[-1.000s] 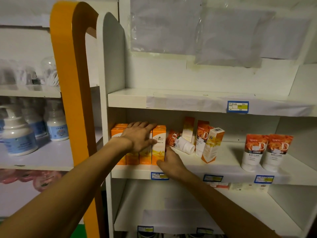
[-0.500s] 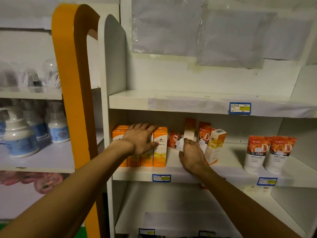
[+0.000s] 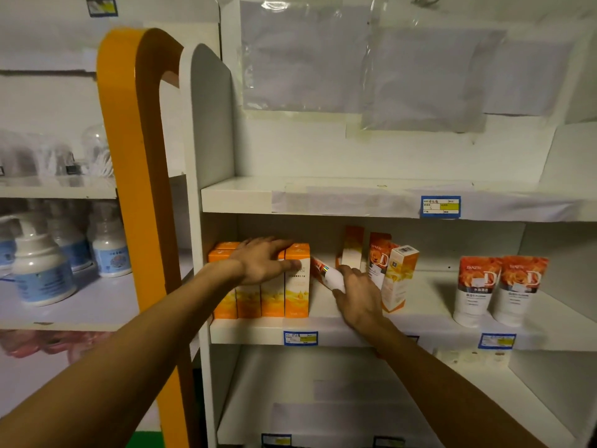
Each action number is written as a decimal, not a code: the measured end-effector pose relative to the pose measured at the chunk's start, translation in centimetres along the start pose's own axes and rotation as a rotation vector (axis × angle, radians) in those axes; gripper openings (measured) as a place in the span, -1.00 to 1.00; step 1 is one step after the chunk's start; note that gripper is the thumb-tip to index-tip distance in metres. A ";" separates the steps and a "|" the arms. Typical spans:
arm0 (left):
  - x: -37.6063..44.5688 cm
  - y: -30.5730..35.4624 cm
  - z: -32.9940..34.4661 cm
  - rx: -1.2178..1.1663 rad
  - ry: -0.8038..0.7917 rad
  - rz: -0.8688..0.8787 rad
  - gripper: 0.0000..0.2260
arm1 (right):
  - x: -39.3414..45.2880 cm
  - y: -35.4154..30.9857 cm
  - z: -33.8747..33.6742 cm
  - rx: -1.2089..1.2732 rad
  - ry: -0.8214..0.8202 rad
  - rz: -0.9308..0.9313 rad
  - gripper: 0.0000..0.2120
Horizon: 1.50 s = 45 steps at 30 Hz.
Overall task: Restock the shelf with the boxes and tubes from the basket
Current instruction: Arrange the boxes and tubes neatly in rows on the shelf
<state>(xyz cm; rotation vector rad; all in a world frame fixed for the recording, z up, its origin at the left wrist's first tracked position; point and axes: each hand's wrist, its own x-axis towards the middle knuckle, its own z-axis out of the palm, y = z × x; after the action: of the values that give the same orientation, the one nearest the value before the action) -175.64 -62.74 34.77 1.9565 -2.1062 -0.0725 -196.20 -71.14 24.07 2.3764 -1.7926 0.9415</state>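
Note:
A row of several orange boxes stands at the left end of the middle shelf. My left hand lies flat on their tops and fronts, fingers straight. A tilted orange-and-white tube leans against the row's right side, and my right hand holds its white end. Behind it stand a slim orange box, an orange tube box and a leaning white-and-orange box. Two upright tubes stand at the right. No basket is in view.
The upper shelf carries only paper and a price label. An orange and white end panel divides this unit from a left shelf with pump bottles. The lower shelf lies below.
My right hand has gone from the shelf's front edge by the boxes up to the tilted tube and taken hold of it. My left hand has stayed on the orange boxes.

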 end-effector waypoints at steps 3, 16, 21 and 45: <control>0.4 0.3 -0.8 -0.248 -0.066 -0.053 -0.36 | -1.2 0.6 -0.6 0.150 0.046 0.044 -0.49; -1.5 7.9 2.2 0.033 0.411 0.357 -0.60 | -5.9 3.5 -3.8 0.636 0.132 0.044 -0.53; -1.4 10.4 5.1 0.004 0.448 0.330 -0.60 | -7.3 4.7 -4.6 0.844 0.133 0.070 -0.54; 2.8 12.1 11.0 -0.865 0.320 -0.121 -0.41 | -5.5 10.6 -5.0 0.514 0.290 0.288 -0.34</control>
<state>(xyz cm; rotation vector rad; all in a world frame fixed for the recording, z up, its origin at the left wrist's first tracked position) -190.08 -65.99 27.23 1.4294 -1.3929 -0.5514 -208.61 -68.16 22.11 2.0754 -1.9873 1.8719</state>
